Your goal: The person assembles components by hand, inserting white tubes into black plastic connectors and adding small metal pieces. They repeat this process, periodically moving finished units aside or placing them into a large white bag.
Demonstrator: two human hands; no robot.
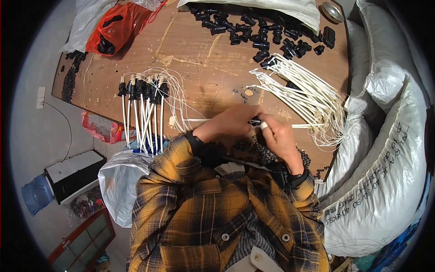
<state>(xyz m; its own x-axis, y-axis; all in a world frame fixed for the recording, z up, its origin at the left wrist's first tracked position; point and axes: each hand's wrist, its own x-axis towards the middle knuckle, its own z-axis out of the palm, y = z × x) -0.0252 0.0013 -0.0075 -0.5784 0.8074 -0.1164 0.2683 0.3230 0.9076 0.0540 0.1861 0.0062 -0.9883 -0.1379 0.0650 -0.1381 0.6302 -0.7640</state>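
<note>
My left hand [229,121] and my right hand [277,137] meet near the front edge of the table. Between their fingertips is a small black plastic fitting [255,121], mostly covered by the fingers, with a thin white strand beside it. A white tube [195,120] pokes out left of my left hand; whether it joins the fitting is hidden. My right hand wears a white band on one finger, and its fingers are closed. To the left stand several black fittings [140,88] on white tubes with thin wires. More white tubes [294,93] lie bundled at the right.
Loose black fittings [260,36] spread at the back beside a white sack [272,8]. A red plastic bag [118,27] sits back left. Small black pieces [267,154] pile below my hands. Full white sacks [380,172] crowd the right edge; a metal dish [332,12] lies back right.
</note>
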